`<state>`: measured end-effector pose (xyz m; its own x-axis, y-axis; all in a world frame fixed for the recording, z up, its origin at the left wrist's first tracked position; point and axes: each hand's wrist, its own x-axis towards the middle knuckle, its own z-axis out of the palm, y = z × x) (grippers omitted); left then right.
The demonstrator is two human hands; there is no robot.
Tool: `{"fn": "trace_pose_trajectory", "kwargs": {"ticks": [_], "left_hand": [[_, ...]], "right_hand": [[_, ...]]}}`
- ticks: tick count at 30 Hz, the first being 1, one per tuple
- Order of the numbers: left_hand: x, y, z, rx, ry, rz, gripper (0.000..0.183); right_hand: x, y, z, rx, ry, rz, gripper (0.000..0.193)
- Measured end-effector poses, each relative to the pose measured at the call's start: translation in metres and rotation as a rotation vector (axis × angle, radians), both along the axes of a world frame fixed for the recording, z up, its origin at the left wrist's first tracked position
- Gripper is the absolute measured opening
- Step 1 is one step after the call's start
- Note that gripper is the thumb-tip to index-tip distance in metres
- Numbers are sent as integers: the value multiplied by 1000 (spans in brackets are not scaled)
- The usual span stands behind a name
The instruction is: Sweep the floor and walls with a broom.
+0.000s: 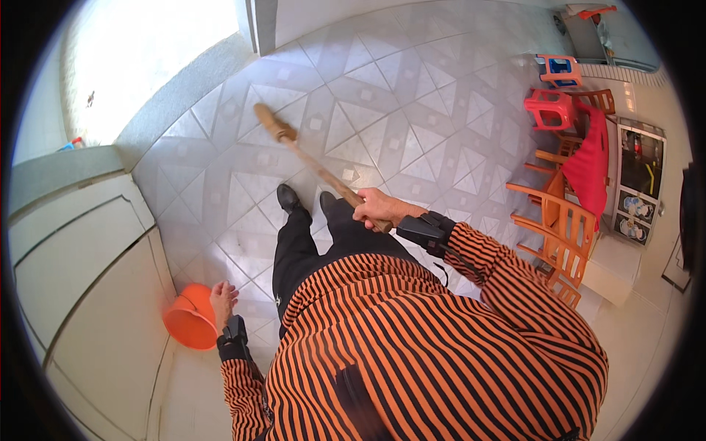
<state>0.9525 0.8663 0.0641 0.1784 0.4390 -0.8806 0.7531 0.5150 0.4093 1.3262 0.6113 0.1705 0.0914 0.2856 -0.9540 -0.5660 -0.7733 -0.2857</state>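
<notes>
My right hand (379, 208) is closed around the near end of a long wooden handle. The handle belongs to a tool (323, 173) that slants away to the far left, with a thicker tan-brown head (273, 123) over the tiled floor. Motion blurs it, so I cannot tell whether the head is a brush or solid wood. At the left, my left hand (223, 303) hangs beside an orange bucket (190, 295), overlapping its right side. Its fingers look loosely bent and apart, with nothing seen in them. Whether it touches the bucket is unclear.
Pale patterned floor tiles (412, 140) stretch ahead of my black shoes (289, 198). A bright doorway (173, 66) opens at the far left, above white panels (88, 250). On the right stand wooden chairs (555, 220), a red cloth (588, 169), plastic stools (551, 110) and a glass-fronted cabinet (638, 180).
</notes>
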Motion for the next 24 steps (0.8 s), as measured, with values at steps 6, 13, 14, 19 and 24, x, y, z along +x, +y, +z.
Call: {"fn": "trace_pose_trajectory", "kwargs": {"ticks": [6,13,14,19,24], "left_hand": [[78,46,2,54,-106,-28,30],[136,27,8,64,-64,-109,26],[136,21,7,39,-65,-117,25],[182,-33,9,-93,85,-85,25],[257,-51,15,-96,29,-97,28]], "right_hand": [[39,-48,22,106,-54,-256,42],[152,-130,-15,-197,-448,-240,27],[179,-137,-29,-220,-500,-232,21],[293,-137,-37,-374,-471,-244,17],[290,-129,-59,-246,-511,119,21]]}}
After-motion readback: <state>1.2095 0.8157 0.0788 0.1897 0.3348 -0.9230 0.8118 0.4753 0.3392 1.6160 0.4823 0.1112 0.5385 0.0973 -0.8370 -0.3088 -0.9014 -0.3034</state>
